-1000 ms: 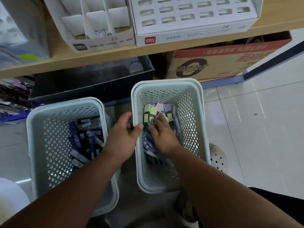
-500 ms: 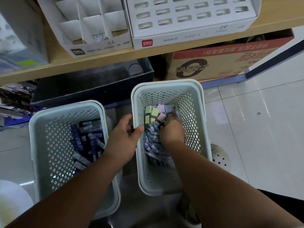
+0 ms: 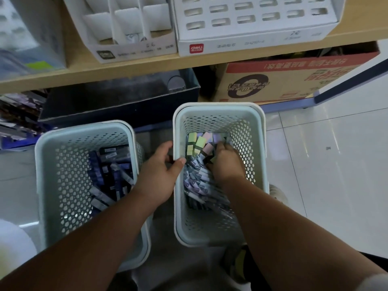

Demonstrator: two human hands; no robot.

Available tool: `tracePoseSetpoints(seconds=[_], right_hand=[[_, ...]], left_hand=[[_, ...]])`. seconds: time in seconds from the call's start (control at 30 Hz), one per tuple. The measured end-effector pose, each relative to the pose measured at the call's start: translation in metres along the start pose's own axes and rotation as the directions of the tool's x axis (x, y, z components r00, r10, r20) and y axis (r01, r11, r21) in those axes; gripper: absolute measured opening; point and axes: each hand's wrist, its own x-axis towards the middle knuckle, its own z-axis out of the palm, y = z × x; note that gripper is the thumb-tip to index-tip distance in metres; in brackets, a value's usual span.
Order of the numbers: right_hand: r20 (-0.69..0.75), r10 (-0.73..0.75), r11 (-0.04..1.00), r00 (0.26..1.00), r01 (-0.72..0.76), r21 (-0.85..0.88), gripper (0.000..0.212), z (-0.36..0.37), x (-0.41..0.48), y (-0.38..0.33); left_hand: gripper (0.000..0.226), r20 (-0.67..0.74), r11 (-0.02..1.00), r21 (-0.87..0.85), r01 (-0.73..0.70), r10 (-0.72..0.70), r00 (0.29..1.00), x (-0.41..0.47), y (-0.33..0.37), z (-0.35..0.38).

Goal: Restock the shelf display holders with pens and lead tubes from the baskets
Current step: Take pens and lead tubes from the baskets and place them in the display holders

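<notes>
Two pale perforated baskets stand on the floor below the shelf. The right basket point(image 3: 257, 143) holds pastel lead tubes point(image 3: 199, 142) at its far end and a heap of purple pens point(image 3: 196, 179). My right hand point(image 3: 227, 164) is down inside it, fingers curled into the tubes and pens. My left hand point(image 3: 160, 171) grips the right basket's left rim, thumb hooked inside. The left basket point(image 3: 48, 175) contains dark blue pens point(image 3: 109, 175). On the shelf sit a white divided holder point(image 3: 126, 24) and a white slotted holder point(image 3: 254, 19).
Under the shelf are a dark blue tray point(image 3: 117, 97) and an orange cardboard box point(image 3: 289, 78). White tiled floor point(image 3: 325, 164) spreads to the right. A clear plastic box point(image 3: 27, 36) sits at the shelf's left. A white round object point(image 3: 14, 244) shows at lower left.
My right hand slid from the middle of the right basket toward its far end, in among the pastel tubes. My left hand kept its hold on the rim.
</notes>
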Motion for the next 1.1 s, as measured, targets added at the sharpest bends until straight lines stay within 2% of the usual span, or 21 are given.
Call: tracePoseSetpoints(seconds=[0.1, 0.17, 0.2, 0.27, 0.33, 0.47, 0.57, 0.73, 0.87, 1.1], right_hand=[[-0.068, 0.015, 0.999, 0.998, -0.012, 0.036, 0.055, 0.002, -0.002, 0.001], [-0.011, 0.045, 0.999, 0.999, -0.045, 0.006, 0.055, 0.002, -0.001, -0.001], [0.002, 0.071, 0.997, 0.998, -0.071, 0.007, 0.048, 0.002, 0.000, -0.002], [-0.016, 0.136, 0.990, 0.991, -0.135, 0.050, 0.034, 0.004, -0.001, -0.002], [-0.050, 0.184, 0.975, 0.982, -0.176, 0.136, 0.033, 0.009, -0.004, -0.001], [-0.136, 0.187, 0.932, 0.973, -0.132, 0.338, 0.031, 0.022, -0.012, 0.001], [-0.155, 0.180, 0.859, 0.971, -0.078, 0.505, 0.025, 0.031, -0.019, 0.006], [-0.236, 0.201, 0.834, 0.951, -0.039, 0.550, 0.032, 0.039, -0.027, 0.005], [-0.082, 0.340, 0.629, 0.937, -0.162, 0.760, 0.037, 0.033, -0.020, 0.002], [0.017, 0.459, 0.512, 0.889, -0.280, 0.812, 0.030, 0.028, -0.003, -0.013]], left_hand=[[0.045, 0.000, 0.999, 0.045, -0.022, 0.022, 1.000, 0.000, 0.000, 0.000], [0.047, 0.001, 0.998, 0.056, -0.022, 0.022, 1.000, 0.000, 0.000, 0.001], [0.048, 0.002, 0.998, 0.058, -0.020, 0.020, 1.000, 0.000, 0.001, 0.001], [0.049, 0.005, 0.998, 0.062, -0.023, 0.022, 1.000, 0.001, 0.000, 0.000], [0.050, 0.007, 0.998, 0.063, -0.024, 0.024, 1.000, 0.000, 0.000, 0.001], [0.049, -0.013, 0.998, 0.058, -0.028, 0.028, 1.000, -0.001, -0.002, 0.003], [0.048, -0.012, 0.998, 0.052, -0.025, 0.025, 1.000, -0.001, -0.003, 0.004], [0.048, -0.010, 0.999, 0.035, -0.026, 0.027, 1.000, -0.001, -0.004, 0.004], [0.047, -0.003, 1.000, 0.010, -0.021, 0.021, 1.000, -0.002, -0.004, 0.004], [0.048, -0.013, 1.000, 0.007, -0.016, 0.016, 1.000, -0.003, -0.002, 0.006]])
